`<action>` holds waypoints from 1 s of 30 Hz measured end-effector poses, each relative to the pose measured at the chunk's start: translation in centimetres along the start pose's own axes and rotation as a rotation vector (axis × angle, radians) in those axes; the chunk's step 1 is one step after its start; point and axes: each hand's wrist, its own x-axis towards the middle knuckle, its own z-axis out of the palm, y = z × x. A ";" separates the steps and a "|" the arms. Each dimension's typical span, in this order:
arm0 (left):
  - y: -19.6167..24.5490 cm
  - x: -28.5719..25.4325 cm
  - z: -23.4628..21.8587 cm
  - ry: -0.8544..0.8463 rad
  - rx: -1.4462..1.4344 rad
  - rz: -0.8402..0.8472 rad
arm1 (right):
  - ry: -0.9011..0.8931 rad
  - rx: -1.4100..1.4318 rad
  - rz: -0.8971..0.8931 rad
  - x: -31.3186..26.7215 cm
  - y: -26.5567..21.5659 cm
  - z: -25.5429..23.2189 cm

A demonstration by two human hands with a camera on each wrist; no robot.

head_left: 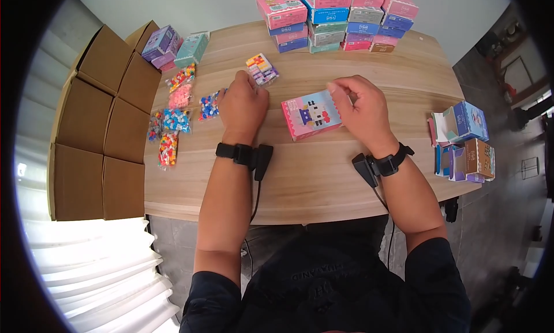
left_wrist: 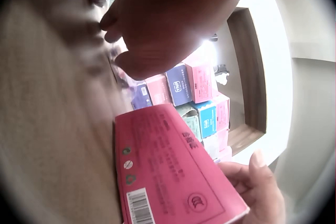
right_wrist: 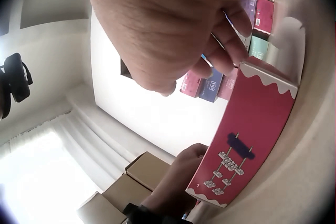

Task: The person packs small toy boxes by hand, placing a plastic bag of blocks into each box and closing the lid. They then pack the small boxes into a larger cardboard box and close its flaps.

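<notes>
A pink and light-blue box (head_left: 311, 115) with a pixel cartoon figure lies on the wooden table (head_left: 311, 183). My right hand (head_left: 366, 111) is bent over the box's right end, fingers right at its edge; the right wrist view shows the thumb apart from the fingers. The left hand (head_left: 245, 108) is palm-down left of the box, fingers loosely curved toward the tabletop. Beside it lies a clear bag of blue pieces (head_left: 209, 106), partly hidden. Just beyond the left hand is a bag of orange, white and purple pieces (head_left: 262, 69).
Several bags of colourful pieces (head_left: 176, 119) lie at the left, by tall cardboard compartments (head_left: 86, 154). Stacked boxes (head_left: 329, 15) line the back edge, with purple and green boxes (head_left: 192, 49) back left. Opened boxes (head_left: 461, 142) stand at the right edge.
</notes>
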 end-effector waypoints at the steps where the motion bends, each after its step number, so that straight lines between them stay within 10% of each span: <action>1: 0.3 0.0 -0.6 -0.045 -0.045 -0.042 | 0.016 0.033 0.045 0.0 0.3 0.0; 7: -1.1 -0.5 2.1 0.030 0.128 0.270 | 0.001 0.106 0.176 -0.2 1.1 0.2; 19: 0.5 -0.2 -0.2 -0.078 0.044 0.100 | 0.024 0.178 0.226 -0.2 1.1 0.3; 26: 1.5 -1.0 -1.7 0.040 -0.397 0.277 | 0.081 0.203 0.086 -0.1 2.0 0.1; 30: 3.2 -2.0 -2.0 -0.001 -0.733 0.521 | -0.073 0.694 0.253 0.2 -0.3 -1.0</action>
